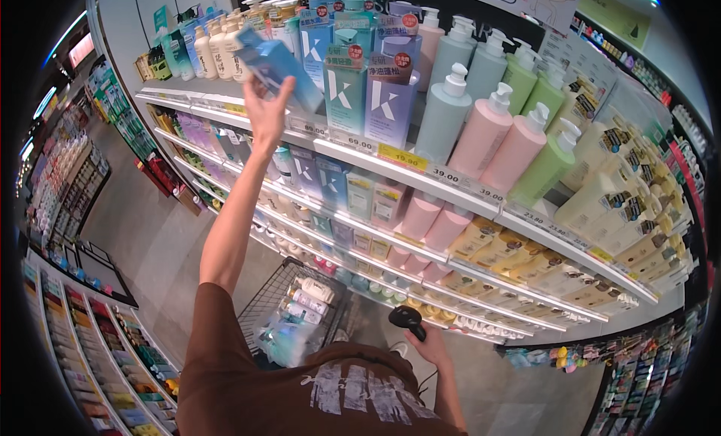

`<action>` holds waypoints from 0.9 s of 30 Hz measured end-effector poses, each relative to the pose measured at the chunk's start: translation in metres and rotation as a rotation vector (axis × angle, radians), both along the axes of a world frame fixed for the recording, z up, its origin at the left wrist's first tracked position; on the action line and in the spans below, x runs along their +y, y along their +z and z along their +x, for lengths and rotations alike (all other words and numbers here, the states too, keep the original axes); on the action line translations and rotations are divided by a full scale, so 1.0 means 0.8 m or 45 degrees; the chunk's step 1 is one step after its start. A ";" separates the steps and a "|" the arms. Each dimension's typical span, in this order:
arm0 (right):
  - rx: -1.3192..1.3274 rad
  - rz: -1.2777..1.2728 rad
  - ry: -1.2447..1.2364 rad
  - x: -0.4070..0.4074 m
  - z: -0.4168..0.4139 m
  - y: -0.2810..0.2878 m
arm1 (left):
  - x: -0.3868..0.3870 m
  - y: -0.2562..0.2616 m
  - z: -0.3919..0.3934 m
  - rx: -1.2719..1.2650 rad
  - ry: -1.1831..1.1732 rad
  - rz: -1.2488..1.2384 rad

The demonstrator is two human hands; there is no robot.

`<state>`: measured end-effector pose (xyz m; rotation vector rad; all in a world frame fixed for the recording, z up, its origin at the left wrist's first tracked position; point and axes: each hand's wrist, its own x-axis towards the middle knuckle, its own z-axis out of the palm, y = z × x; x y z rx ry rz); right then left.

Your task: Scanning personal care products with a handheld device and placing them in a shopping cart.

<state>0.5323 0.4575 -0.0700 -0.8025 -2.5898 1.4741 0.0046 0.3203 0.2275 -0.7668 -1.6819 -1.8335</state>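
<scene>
My left hand (266,112) grips a blue boxed bottle (284,70), which leans to the left over the front of the top shelf (315,133). Its far end is blurred. Just right of it stand a teal boxed bottle (345,95) and a purple one (390,103), both upright. Down by my waist, my right hand (434,346) is closed around the handle of a black handheld barcode scanner (406,319). Behind the held box are more blue boxed bottles (313,39) and cream pump bottles (225,47).
Below the shelf stands a wire shopping cart (270,284) with white bottles (310,301) and a clear plastic bag (287,340) in it. Pump bottles (445,118) line the shelf edge to the right. Another shelf unit (107,357) is at the lower left.
</scene>
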 end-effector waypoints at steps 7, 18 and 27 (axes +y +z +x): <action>0.076 -0.025 0.046 0.020 -0.001 -0.009 | -0.047 0.037 0.125 -0.492 -1.089 0.763; 0.128 -0.087 0.162 0.050 -0.013 0.011 | -0.053 -0.207 0.368 -1.576 -1.553 0.941; 0.094 -0.106 0.101 0.075 0.009 -0.005 | -0.047 -0.280 0.433 -1.917 -1.437 0.800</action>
